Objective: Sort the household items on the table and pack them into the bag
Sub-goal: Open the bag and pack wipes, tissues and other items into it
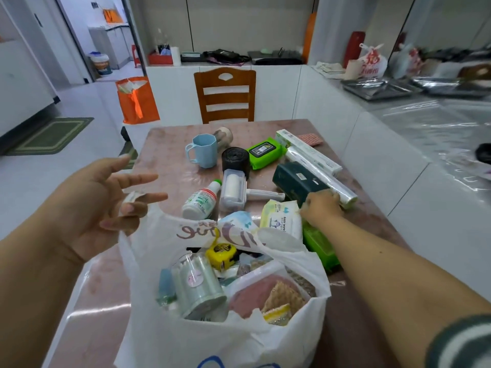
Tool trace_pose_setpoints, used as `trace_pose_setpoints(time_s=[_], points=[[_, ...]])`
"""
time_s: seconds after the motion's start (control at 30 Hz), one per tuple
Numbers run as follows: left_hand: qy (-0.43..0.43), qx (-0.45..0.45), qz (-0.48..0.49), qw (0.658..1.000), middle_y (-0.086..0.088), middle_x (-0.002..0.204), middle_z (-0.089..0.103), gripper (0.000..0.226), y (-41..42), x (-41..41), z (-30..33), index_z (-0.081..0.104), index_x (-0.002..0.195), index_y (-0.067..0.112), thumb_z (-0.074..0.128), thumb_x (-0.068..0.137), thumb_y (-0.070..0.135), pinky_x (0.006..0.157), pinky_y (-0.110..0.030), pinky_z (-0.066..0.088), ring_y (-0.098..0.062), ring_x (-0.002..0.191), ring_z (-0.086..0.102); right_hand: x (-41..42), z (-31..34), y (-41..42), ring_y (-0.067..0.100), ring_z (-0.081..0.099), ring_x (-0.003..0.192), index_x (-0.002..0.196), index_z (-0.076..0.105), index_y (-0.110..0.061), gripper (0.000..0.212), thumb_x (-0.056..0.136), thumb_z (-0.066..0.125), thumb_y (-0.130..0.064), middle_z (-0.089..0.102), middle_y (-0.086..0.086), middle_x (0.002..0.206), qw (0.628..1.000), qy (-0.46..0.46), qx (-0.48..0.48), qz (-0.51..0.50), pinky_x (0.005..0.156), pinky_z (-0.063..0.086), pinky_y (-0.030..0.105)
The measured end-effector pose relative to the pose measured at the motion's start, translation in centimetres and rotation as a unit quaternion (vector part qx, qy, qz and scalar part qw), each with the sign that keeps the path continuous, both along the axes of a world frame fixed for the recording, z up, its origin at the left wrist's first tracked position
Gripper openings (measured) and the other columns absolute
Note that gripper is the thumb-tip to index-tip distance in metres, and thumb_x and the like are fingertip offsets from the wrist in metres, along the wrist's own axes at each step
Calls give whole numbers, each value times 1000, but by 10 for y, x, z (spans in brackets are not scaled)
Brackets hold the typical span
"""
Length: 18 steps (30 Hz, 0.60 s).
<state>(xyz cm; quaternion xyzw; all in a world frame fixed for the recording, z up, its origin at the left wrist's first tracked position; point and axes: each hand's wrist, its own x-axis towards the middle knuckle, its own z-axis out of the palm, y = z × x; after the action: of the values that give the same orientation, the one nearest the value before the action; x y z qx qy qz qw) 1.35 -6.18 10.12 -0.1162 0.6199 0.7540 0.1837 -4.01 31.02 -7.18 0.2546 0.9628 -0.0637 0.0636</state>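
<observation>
Nearest, a white plastic bag (186, 338) stands open on the pinkish table (170, 144), blue print at its bottom edge and dark red script across its far rim that I cannot read. Inside it lie a clear cylindrical container (198, 285) with a round pink sticker, a yellow tape measure (221, 254) with a black label too small to read, and a clear pack of sponges (268, 296).

Over the bag's left side the left hand (87, 208) hovers palm up, fingers spread, a loop of the bag's handle (131, 197) hooked around one finger. On the bag's right side the right hand (322, 208) reaches across, its fingers curled onto the near end of a dark green box (295, 181); whether it truly grips the box cannot be told. Just beside that hand lies a pack reading "BABY WIPES" (279, 219), with a green case (318, 245) under the forearm.

Farther on are a white bottle (203, 201) with a green cap and a red-and-green label, unreadable, a lint roller (233, 192), a roll of clear wrap (318, 176), a black roll of bags (236, 160), a green wipes pack (264, 152), a long white box (305, 147) and a pale blue mug (203, 152).

Beyond the table stand a wooden chair (225, 94) and an orange bag (138, 102).
</observation>
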Motion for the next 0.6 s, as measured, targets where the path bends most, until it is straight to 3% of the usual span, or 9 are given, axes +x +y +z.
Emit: trace_pose_setpoints(time_s=[0.07, 0.13, 0.2, 0.27, 0.33, 0.43, 0.5, 0.6], points=[[1, 4, 2, 1000, -32, 131, 54, 40, 2, 3, 1, 57, 107, 8, 42, 93, 42, 27, -8, 20, -6, 33, 34, 4, 20, -10, 34, 41, 115, 108, 63, -20, 34, 85, 52, -42, 51, 14, 119, 997, 58, -54, -13, 93, 46, 48], [4, 3, 4, 1000, -31, 131, 55, 40, 4, 7, 3, 57, 107, 8, 41, 94, 42, 25, -8, 21, -6, 33, 34, 9, 58, -31, 33, 53, 105, 97, 66, -19, 29, 78, 57, -39, 62, 13, 109, 975, 157, -154, 8, 92, 48, 47], [4, 0, 10, 1000, -30, 128, 57, 40, 5, 10, 5, 56, 107, 9, 40, 95, 43, 25, -8, 23, -6, 33, 35, 26, 106, -69, 26, 62, 79, 84, 64, -15, 21, 78, 62, -35, 69, 8, 85, 913, 226, -334, 61, 78, 55, 44], [3, 2, 14, 1000, -30, 127, 58, 42, 5, 13, 5, 57, 108, 8, 40, 95, 45, 26, -9, 23, -6, 33, 36, 57, 142, -118, 19, 60, 61, 79, 63, -14, 17, 84, 64, -30, 68, 4, 70, 843, 165, -487, 158, 62, 55, 35], [-1, 3, 15, 1000, -29, 124, 60, 45, 4, 15, 6, 57, 111, 8, 40, 95, 46, 26, -9, 24, -6, 34, 36, 88, 152, -165, 16, 64, 62, 87, 65, -11, 26, 87, 63, -37, 71, 5, 75, 839, 42, -471, 268, 63, 56, 32], [-4, 2, 13, 1000, -27, 119, 62, 47, -2, 22, 7, 56, 115, 8, 40, 94, 47, 26, -9, 24, -7, 34, 35, 102, 130, -202, 21, 63, 90, 100, 62, -17, 50, 92, 41, -61, 66, 2, 95, 869, -91, -318, 367, 80, 49, 34], [-7, 13, 12, 1000, -26, 116, 61, 46, -8, 28, 6, 56, 114, 8, 41, 93, 47, 26, -8, 23, -7, 33, 35, 92, 122, -198, 28, 56, 106, 114, 59, -12, 50, 99, 32, -52, 61, 10, 113, 885, -97, -291, 351, 86, 41, 35], [-17, 28, 12, 999, -27, 116, 60, 45, -18, 37, 4, 56, 114, 8, 42, 93, 45, 25, -7, 22, -7, 32, 34, 61, 124, -180, 33, 57, 110, 116, 59, -4, 35, 101, 38, -27, 61, 17, 117, 907, -31, -305, 288, 77, 43, 31]])
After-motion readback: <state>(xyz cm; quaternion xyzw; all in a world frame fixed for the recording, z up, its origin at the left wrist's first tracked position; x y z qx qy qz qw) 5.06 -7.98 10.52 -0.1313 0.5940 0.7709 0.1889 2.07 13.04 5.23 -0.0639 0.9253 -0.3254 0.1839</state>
